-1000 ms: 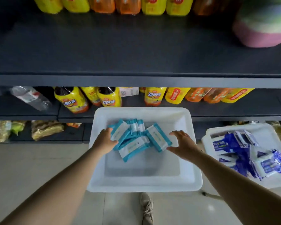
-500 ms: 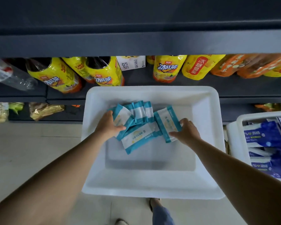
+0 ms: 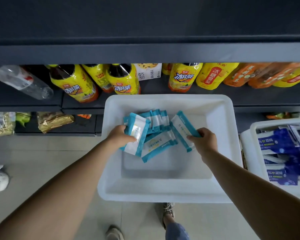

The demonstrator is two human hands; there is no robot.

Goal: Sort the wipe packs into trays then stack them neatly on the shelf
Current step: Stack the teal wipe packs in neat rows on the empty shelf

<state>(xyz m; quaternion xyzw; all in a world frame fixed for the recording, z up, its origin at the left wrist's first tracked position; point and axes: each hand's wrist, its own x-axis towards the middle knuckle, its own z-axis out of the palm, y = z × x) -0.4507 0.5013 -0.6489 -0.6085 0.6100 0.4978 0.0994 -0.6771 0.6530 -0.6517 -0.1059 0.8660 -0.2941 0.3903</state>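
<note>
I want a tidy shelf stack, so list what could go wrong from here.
1. The teal packs lie fanned and overlapping; lifting from both ends could spill the loose middle ones.
2. The left hand pinches its pack by one edge, so it may slip.
3. The right hand grips only one pack.

My hands work teal-and-white striped plastic wipe packs (image 3: 156, 146) in a plain white rectangular plastic tray (image 3: 163, 191); neighbouring dark-blue-and-white packs (image 3: 280, 144)

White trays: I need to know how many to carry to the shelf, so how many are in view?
2: the white tray under both hands holds teal packs; the second tray, cut off at right, holds blue packs.
</note>
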